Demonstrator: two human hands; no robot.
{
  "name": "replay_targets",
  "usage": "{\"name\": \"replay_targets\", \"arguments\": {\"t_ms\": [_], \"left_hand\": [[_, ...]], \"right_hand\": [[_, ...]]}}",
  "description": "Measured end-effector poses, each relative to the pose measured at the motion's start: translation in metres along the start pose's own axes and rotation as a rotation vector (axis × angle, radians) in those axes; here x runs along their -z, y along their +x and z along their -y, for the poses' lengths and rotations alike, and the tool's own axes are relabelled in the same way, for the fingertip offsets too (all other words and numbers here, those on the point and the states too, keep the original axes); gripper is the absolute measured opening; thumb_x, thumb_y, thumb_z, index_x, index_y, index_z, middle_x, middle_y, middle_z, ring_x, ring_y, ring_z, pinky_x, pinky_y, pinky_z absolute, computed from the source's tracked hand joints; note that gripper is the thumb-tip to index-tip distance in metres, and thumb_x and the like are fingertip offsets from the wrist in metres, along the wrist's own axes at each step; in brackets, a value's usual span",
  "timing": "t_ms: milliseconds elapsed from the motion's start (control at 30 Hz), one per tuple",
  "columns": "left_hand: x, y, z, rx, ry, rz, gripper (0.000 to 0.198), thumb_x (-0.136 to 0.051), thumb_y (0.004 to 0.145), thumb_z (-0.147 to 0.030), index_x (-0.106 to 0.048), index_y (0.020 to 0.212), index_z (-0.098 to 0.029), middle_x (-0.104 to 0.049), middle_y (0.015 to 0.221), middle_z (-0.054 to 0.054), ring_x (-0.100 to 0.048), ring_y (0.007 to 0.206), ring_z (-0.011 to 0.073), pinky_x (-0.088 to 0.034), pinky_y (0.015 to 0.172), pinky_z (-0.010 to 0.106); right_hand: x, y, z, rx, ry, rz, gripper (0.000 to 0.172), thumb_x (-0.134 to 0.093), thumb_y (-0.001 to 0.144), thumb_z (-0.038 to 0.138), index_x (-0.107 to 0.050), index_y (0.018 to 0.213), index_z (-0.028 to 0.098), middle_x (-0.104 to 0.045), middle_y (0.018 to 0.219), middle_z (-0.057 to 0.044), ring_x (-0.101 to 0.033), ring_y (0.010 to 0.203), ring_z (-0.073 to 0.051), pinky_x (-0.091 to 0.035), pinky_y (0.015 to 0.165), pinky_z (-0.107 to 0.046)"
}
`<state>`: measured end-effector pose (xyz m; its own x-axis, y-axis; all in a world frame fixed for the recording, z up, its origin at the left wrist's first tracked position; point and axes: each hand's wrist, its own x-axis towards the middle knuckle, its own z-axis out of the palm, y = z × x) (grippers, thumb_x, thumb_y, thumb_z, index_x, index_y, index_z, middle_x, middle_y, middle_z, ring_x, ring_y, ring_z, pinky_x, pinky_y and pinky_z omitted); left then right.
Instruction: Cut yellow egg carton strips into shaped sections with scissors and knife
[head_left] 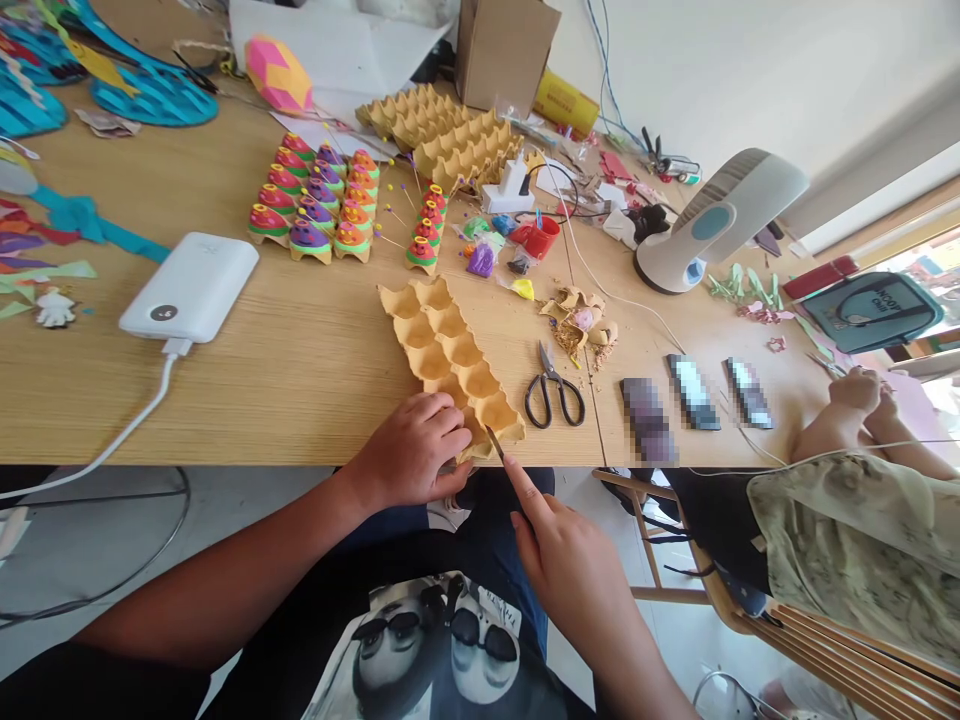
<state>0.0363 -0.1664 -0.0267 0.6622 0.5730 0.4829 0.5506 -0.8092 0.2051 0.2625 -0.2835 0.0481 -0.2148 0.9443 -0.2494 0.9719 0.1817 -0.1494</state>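
A brown cardboard egg carton (433, 352) with two rows of cups lies at the table's near edge. My left hand (411, 447) grips its near left corner, the fingers curled over the rim. In my right hand (564, 552) is a thin knife (494, 441), index finger stretched along it. The knife's tip touches the carton's near end cup; the handle is hidden in my palm. Black-handled scissors (554, 388) lie just right of the carton.
Painted carton cups (310, 235) stand in rows behind, near stacked egg trays (457, 135). Carton scraps (585, 320), a white fan (712, 225) and phones (694, 391) are to the right. A power bank (190, 287) lies left. Another person's hands (855, 395) are at far right.
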Motion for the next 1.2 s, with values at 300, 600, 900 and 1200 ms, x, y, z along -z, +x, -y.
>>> {"name": "replay_targets", "arguments": {"t_ms": [300,600,900,1200], "left_hand": [[0.000,0.002,0.001,0.014,-0.035,0.039,0.017,-0.064,0.091,-0.035,-0.064,0.084,-0.019,-0.066,0.094,0.009,-0.058,0.109,0.0327,-0.052,0.095,0.048],[0.002,0.002,0.000,0.039,-0.022,0.053,0.016,-0.065,0.090,-0.035,-0.065,0.088,-0.019,-0.066,0.097,0.010,-0.057,0.115,0.0336,-0.051,0.101,0.049],[0.002,0.003,-0.001,0.048,-0.010,0.065,0.019,-0.065,0.090,-0.038,-0.064,0.085,-0.019,-0.065,0.095,0.010,-0.058,0.113,0.0339,-0.051,0.099,0.049],[0.002,0.002,0.000,0.038,-0.010,0.054,0.017,-0.064,0.090,-0.036,-0.066,0.087,-0.019,-0.065,0.095,0.010,-0.057,0.113,0.0335,-0.051,0.098,0.049]], "right_hand": [[0.003,-0.004,0.007,-0.007,-0.096,-0.022,0.075,-0.051,0.104,0.018,-0.020,0.171,0.031,-0.070,0.079,0.003,-0.070,0.065,-0.017,-0.034,0.051,-0.027],[0.011,-0.002,0.015,-0.049,-0.100,0.013,0.073,-0.048,0.105,0.018,-0.021,0.171,0.032,-0.073,0.081,0.003,-0.071,0.066,-0.017,-0.036,0.053,-0.028],[0.023,-0.003,0.020,-0.063,-0.150,0.093,0.072,-0.049,0.106,0.019,-0.022,0.171,0.029,-0.074,0.080,0.001,-0.073,0.069,-0.019,-0.034,0.053,-0.028],[0.039,0.001,0.025,-0.076,-0.217,0.188,0.069,-0.048,0.108,0.024,-0.021,0.172,0.029,-0.077,0.082,0.000,-0.075,0.071,-0.020,-0.034,0.053,-0.028]]}}
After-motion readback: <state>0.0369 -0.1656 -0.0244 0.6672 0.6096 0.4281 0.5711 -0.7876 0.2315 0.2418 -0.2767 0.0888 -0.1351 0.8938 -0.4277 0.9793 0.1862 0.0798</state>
